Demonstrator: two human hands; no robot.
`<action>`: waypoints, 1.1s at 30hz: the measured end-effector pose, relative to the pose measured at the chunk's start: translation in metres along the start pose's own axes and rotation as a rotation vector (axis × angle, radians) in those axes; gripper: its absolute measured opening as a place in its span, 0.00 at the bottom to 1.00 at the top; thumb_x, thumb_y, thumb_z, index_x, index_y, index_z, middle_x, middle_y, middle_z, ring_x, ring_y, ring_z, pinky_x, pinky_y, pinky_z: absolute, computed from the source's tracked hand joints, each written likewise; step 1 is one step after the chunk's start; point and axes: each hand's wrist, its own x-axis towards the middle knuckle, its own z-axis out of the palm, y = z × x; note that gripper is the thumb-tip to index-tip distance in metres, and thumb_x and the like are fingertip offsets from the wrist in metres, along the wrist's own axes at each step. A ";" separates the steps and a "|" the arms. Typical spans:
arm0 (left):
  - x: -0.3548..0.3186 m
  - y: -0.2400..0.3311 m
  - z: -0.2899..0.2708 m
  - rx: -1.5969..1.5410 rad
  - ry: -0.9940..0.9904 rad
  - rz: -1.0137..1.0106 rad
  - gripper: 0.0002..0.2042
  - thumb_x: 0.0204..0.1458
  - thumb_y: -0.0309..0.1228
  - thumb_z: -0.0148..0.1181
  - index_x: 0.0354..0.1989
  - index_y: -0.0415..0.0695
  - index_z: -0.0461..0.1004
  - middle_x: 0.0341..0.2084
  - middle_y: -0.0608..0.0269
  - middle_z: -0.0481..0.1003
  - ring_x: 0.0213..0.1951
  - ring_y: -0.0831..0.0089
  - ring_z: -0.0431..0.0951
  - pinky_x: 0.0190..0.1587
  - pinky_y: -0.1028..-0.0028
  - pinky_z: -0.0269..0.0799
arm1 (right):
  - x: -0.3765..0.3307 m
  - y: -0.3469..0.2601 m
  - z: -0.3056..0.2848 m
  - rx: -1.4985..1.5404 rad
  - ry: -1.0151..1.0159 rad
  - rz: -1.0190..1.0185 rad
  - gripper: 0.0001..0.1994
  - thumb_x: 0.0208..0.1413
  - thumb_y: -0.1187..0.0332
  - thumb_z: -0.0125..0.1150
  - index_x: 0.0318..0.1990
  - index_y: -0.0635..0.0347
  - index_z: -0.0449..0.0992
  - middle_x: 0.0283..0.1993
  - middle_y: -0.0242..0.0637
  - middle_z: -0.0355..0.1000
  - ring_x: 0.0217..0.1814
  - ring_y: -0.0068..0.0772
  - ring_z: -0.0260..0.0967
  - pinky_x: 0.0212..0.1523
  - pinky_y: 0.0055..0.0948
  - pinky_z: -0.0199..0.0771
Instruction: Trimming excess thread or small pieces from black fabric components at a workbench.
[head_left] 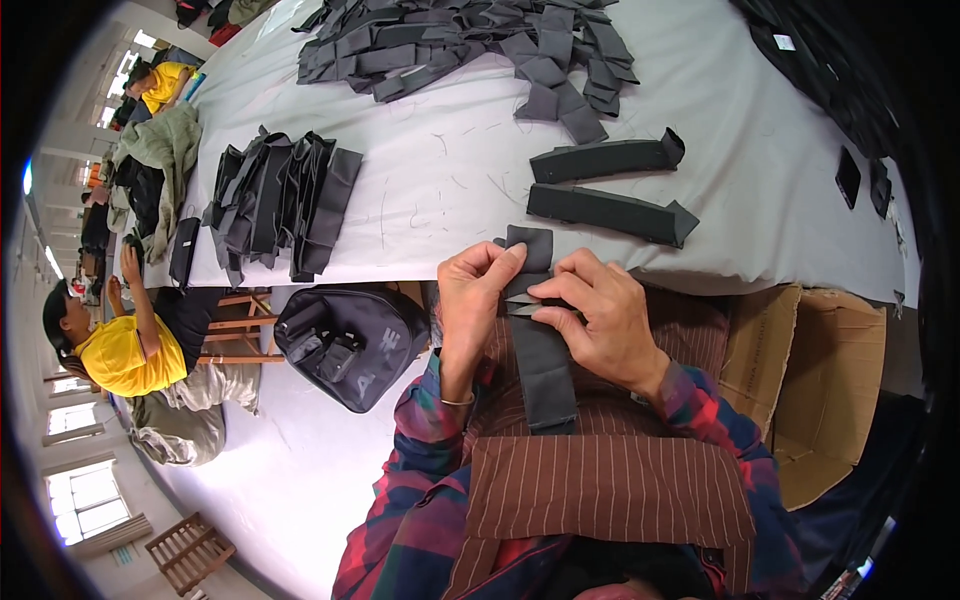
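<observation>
A dark grey fabric strip [545,365] hangs from the table's front edge down over my lap. My left hand [472,290] pinches its upper end between thumb and fingers. In my right hand [603,315] are small thread snips [523,309], closed in thumb and fingers. Their two pointed metal blades show parted over the strip, near my left thumb; the handles are hidden in the hand. Beyond my hands, two similar strips, a nearer one [605,213] and a farther one [603,158], lie side by side on the white-covered table [430,190].
Folded dark strips stand in a stack [283,205] at left; a large heap [450,45] lies at the far side. A cardboard box [825,390] stands at my right, a dark bag [352,345] at my left. Farther left sits a person in a yellow shirt [135,355].
</observation>
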 end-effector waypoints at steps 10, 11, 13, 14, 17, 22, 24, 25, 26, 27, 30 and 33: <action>0.000 0.013 0.001 0.162 -0.034 -0.022 0.13 0.52 0.27 0.63 0.17 0.37 0.74 0.12 0.75 0.68 0.16 0.89 0.61 0.18 0.83 0.52 | 0.003 0.002 -0.005 -0.051 -0.034 -0.039 0.08 0.41 0.68 0.69 0.31 0.53 0.78 0.33 0.32 0.69 0.30 0.35 0.66 0.30 0.32 0.60; -0.001 0.016 0.001 0.194 -0.038 -0.034 0.13 0.52 0.28 0.63 0.17 0.37 0.74 0.12 0.73 0.68 0.15 0.88 0.62 0.17 0.82 0.54 | 0.003 0.003 -0.006 -0.009 -0.048 -0.019 0.08 0.40 0.69 0.69 0.31 0.53 0.78 0.33 0.32 0.69 0.30 0.35 0.66 0.30 0.32 0.60; 0.000 0.022 0.000 0.222 -0.063 -0.050 0.13 0.52 0.29 0.62 0.17 0.37 0.74 0.11 0.72 0.68 0.14 0.87 0.63 0.16 0.82 0.55 | 0.002 0.004 -0.006 0.020 -0.038 -0.006 0.08 0.40 0.69 0.68 0.30 0.53 0.78 0.32 0.32 0.69 0.30 0.36 0.66 0.31 0.32 0.60; 0.000 0.023 0.000 0.250 -0.090 -0.066 0.13 0.52 0.29 0.62 0.17 0.37 0.74 0.11 0.70 0.69 0.13 0.85 0.64 0.16 0.81 0.56 | 0.001 0.004 -0.006 0.048 -0.028 0.008 0.07 0.40 0.70 0.68 0.30 0.53 0.78 0.32 0.33 0.69 0.30 0.36 0.66 0.31 0.31 0.61; 0.001 0.022 -0.002 0.224 -0.124 -0.078 0.13 0.52 0.29 0.62 0.17 0.36 0.75 0.10 0.70 0.69 0.12 0.85 0.64 0.15 0.81 0.56 | -0.001 0.004 -0.006 0.053 -0.041 0.024 0.07 0.41 0.70 0.68 0.30 0.53 0.78 0.32 0.33 0.69 0.30 0.37 0.66 0.32 0.31 0.61; 0.001 0.025 -0.002 0.240 -0.121 -0.084 0.14 0.52 0.29 0.62 0.17 0.37 0.74 0.10 0.69 0.69 0.12 0.85 0.65 0.14 0.81 0.57 | 0.002 0.000 -0.006 0.060 -0.032 0.022 0.08 0.40 0.69 0.69 0.30 0.53 0.77 0.33 0.33 0.69 0.30 0.37 0.66 0.32 0.32 0.62; 0.002 0.025 -0.002 0.257 -0.130 -0.077 0.14 0.52 0.29 0.62 0.16 0.37 0.74 0.10 0.69 0.69 0.12 0.85 0.65 0.14 0.81 0.57 | 0.002 0.000 -0.005 0.068 -0.030 0.031 0.08 0.40 0.69 0.69 0.30 0.53 0.77 0.33 0.33 0.69 0.30 0.37 0.66 0.31 0.32 0.62; 0.003 0.024 -0.003 0.261 -0.134 -0.070 0.14 0.52 0.29 0.62 0.16 0.37 0.74 0.10 0.69 0.69 0.12 0.85 0.65 0.13 0.81 0.57 | 0.002 0.000 -0.004 0.051 -0.034 0.013 0.08 0.41 0.68 0.69 0.30 0.53 0.77 0.33 0.33 0.69 0.30 0.37 0.66 0.31 0.32 0.62; 0.003 0.023 -0.003 0.265 -0.139 -0.063 0.14 0.52 0.29 0.62 0.16 0.37 0.74 0.10 0.69 0.69 0.12 0.85 0.65 0.13 0.82 0.57 | 0.001 0.001 -0.004 0.033 -0.038 -0.005 0.08 0.41 0.68 0.69 0.30 0.53 0.77 0.33 0.32 0.69 0.30 0.37 0.66 0.31 0.32 0.62; 0.003 0.024 -0.003 0.265 -0.137 -0.062 0.14 0.52 0.29 0.62 0.16 0.37 0.74 0.10 0.69 0.69 0.12 0.85 0.65 0.13 0.82 0.57 | 0.002 0.001 -0.005 0.035 -0.038 -0.006 0.08 0.41 0.68 0.69 0.30 0.53 0.77 0.33 0.32 0.69 0.30 0.37 0.66 0.31 0.32 0.62; 0.002 0.025 -0.005 0.235 -0.133 -0.103 0.14 0.52 0.30 0.62 0.16 0.38 0.73 0.10 0.68 0.69 0.12 0.84 0.66 0.13 0.82 0.57 | 0.001 0.004 -0.010 0.021 -0.055 -0.029 0.08 0.41 0.69 0.69 0.31 0.55 0.77 0.32 0.34 0.69 0.31 0.37 0.66 0.31 0.32 0.63; 0.003 0.026 -0.009 0.123 -0.128 -0.167 0.15 0.53 0.30 0.61 0.15 0.39 0.73 0.10 0.67 0.69 0.11 0.83 0.67 0.12 0.82 0.58 | 0.002 0.008 -0.012 0.110 0.047 0.028 0.08 0.43 0.67 0.69 0.31 0.52 0.77 0.32 0.30 0.67 0.27 0.35 0.65 0.29 0.31 0.62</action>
